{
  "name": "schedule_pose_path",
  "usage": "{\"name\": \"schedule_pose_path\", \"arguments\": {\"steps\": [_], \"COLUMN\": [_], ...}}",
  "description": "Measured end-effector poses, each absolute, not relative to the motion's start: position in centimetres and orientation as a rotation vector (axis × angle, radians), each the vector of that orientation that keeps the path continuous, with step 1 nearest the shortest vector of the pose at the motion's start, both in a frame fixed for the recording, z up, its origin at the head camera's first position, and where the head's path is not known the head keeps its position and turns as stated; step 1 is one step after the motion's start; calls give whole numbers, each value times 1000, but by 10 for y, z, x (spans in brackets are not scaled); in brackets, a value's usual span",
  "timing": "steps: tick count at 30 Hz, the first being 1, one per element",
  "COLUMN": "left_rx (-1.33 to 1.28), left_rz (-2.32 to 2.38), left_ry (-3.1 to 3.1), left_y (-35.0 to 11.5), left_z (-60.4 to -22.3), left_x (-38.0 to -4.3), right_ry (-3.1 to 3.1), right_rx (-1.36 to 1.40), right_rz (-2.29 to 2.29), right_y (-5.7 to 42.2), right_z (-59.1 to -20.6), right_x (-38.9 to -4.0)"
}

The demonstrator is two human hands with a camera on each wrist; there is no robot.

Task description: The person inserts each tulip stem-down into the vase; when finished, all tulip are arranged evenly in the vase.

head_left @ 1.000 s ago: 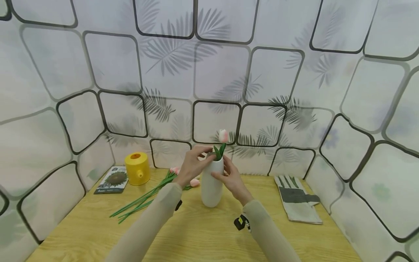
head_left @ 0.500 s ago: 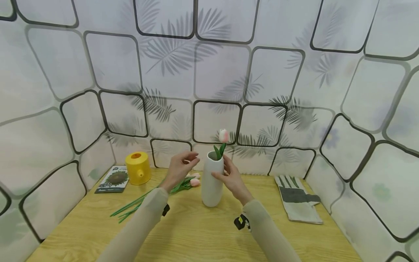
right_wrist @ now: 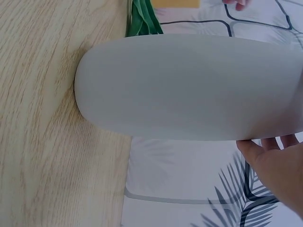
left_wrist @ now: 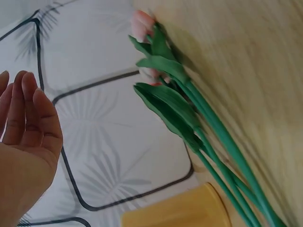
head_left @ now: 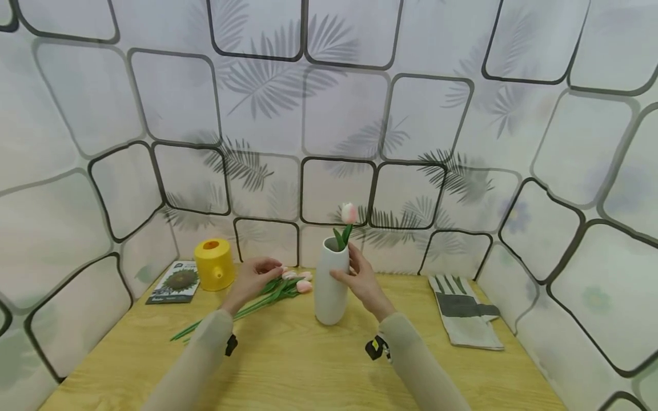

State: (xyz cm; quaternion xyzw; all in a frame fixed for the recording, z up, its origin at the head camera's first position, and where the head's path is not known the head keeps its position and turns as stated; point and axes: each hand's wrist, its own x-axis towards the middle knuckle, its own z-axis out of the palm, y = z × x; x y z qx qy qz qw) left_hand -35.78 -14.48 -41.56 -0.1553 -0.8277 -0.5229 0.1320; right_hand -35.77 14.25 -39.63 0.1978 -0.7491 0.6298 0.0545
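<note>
A white vase (head_left: 330, 288) stands upright on the table, with one pale pink tulip (head_left: 349, 213) in its mouth. My right hand (head_left: 364, 281) holds the vase's upper right side, thumb in front and fingers behind. In the right wrist view those fingertips (right_wrist: 251, 147) touch the vase (right_wrist: 180, 90). Left of the vase, several pink tulips (head_left: 304, 286) with green stems lie in a bunch. Over the bunch is my left hand (head_left: 253, 281), its fingers loosely bent and holding nothing. The left wrist view shows this hand (left_wrist: 31, 132) apart from the tulips (left_wrist: 208, 118).
A yellow container with a short spout (head_left: 215, 265) stands at the back left, beside a packet with a sunflower picture (head_left: 177, 282). White and grey gloves (head_left: 465, 314) lie on the right. Patterned cloth walls (head_left: 339, 114) enclose the table (head_left: 319, 371) at back and sides.
My left hand has moved from the vase's mouth, left and down, to over the lying tulips. The right hand has stayed on the vase, and the tulip still stands in it.
</note>
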Motion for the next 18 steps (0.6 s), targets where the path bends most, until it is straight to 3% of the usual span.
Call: {"name": "schedule_pose_path", "arguments": {"steps": [18], "left_rx": [-521], "left_rz": [-1431], "left_ry": [-2600], "left_y": [-198], "left_z": [-449], "left_x": [-351], "right_ry": [-2329], "right_rx": [620], "right_rz": [1938], "right_y": [141], "right_z": [-368], "right_x": [-333]}}
